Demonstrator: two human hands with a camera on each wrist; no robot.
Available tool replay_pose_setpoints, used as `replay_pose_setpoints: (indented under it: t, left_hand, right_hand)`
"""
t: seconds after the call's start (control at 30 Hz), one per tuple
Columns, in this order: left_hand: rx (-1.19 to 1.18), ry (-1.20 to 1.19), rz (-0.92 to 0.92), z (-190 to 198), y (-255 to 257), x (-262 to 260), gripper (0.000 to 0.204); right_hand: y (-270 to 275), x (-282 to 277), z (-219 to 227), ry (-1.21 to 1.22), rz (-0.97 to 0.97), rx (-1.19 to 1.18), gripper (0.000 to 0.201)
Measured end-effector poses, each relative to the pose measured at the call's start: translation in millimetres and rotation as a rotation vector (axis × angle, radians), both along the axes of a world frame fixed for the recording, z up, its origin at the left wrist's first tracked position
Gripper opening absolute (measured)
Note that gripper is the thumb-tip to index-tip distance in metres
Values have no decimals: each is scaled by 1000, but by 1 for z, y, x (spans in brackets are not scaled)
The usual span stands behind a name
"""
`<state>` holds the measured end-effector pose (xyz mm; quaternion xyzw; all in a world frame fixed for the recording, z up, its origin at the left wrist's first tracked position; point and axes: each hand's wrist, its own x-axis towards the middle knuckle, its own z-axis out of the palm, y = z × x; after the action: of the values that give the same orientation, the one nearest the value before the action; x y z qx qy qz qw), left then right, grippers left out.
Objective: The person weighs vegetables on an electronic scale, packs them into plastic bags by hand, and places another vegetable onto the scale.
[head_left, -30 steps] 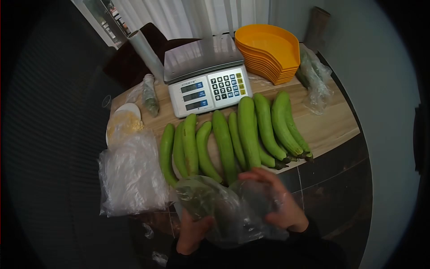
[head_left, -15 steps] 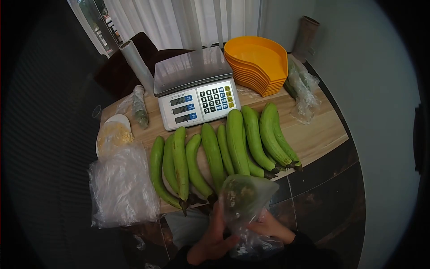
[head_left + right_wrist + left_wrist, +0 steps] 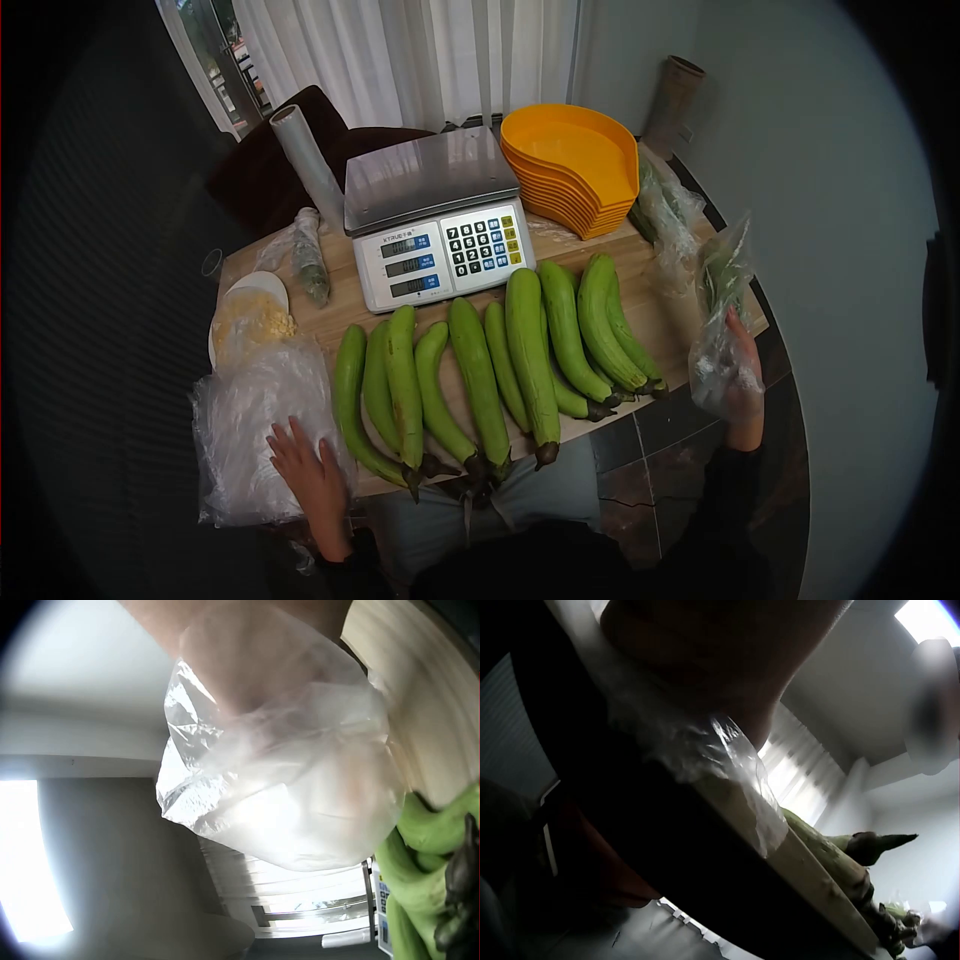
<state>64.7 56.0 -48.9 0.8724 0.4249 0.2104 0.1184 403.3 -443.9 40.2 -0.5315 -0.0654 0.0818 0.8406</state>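
In the head view my left hand (image 3: 311, 483) rests with spread fingers on a stack of clear plastic bags (image 3: 255, 440) at the table's left front. My right hand (image 3: 742, 375) holds a clear bag (image 3: 722, 345) with something green inside, over the table's right end. The right wrist view shows the film of that bag (image 3: 300, 780) covering much of the hand. Between the hands, several long green gourds (image 3: 478, 370) lie side by side, dark stem ends toward the front edge.
Behind the gourds stands a scale (image 3: 440, 255), with stacked orange trays (image 3: 575, 160) to its right. Another bagged green item (image 3: 665, 215) lies at the back right. A plastic film roll (image 3: 305, 160), a small wrapped item (image 3: 310, 265) and a white plate (image 3: 262, 284) are at the left.
My hands have parted from the front middle. The right one has carried the filled bag to the right end; the left one has moved onto the bag stack.
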Motion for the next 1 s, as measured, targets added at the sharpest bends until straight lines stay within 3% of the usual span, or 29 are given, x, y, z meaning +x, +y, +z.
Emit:
replay_pose_setpoints:
  t: [0.07, 0.13, 0.2, 0.3, 0.4, 0.57, 0.6, 0.73, 0.8, 0.9, 1.0]
  left_hand:
    - [106, 220, -2, -10, 3, 2, 68]
    - [89, 210, -12, -9, 3, 3, 68]
    - [80, 199, -13, -6, 3, 3, 67]
    - [82, 189, -20, -7, 4, 1, 67]
    - [77, 180, -24, -9, 5, 0, 68]
    - [68, 169, -9, -11, 5, 1, 68]
    - [72, 165, -6, -11, 5, 2, 68]
    - [68, 167, 1, -13, 7, 1, 68]
    - [67, 175, 1, -12, 6, 0, 68]
    - [65, 162, -9, -9, 4, 3, 67]
    - [83, 156, -13, -13, 5, 3, 66]
  right_hand:
    - [-11, 53, -14, 197, 28, -72, 44]
    - [24, 73, 9, 92, -65, -253, 35]
    - [7, 142, -5, -25, -129, -616, 43]
    - [-3, 242, -26, -128, -154, -752, 49]
    - [12, 298, -20, -247, -222, -870, 58]
    - [51, 322, -30, -589, -485, -1453, 76]
    - [50, 331, -40, -506, -394, -1603, 80]
    - [48, 337, -86, -373, -493, -1468, 82]
    - [34, 344, -108, -467, -547, -1615, 81]
    - [24, 323, -102, -507, -524, -1611, 78]
    - [-13, 378, -146, -668, -548, -1692, 72]
